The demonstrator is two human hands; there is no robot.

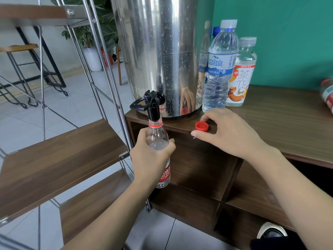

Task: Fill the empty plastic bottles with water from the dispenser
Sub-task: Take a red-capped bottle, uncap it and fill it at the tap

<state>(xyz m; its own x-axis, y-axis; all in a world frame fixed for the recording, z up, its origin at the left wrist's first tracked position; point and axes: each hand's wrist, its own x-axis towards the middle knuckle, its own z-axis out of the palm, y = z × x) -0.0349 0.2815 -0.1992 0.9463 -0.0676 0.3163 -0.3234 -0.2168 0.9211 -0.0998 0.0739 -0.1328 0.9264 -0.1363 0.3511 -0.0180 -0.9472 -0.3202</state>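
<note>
My left hand [151, 159] grips a clear plastic bottle with a red label [159, 141], held upright with its open neck right under the black tap [150, 103] of the steel water dispenser [158, 51]. Water stands high in the bottle, up near its shoulder. The bottle's red cap [201, 126] lies open side up on the wooden cabinet top [270, 123]. My right hand [228, 130] rests on the cabinet edge with its fingers curled around the cap.
Beside the dispenser stand a blue-labelled water bottle [220, 69], a tea bottle [239, 74] and a blue-capped bottle [216, 30] behind them. Another red-labelled bottle [328, 94] lies at the right edge. A metal-framed wooden shelf rack [63, 150] stands close on the left.
</note>
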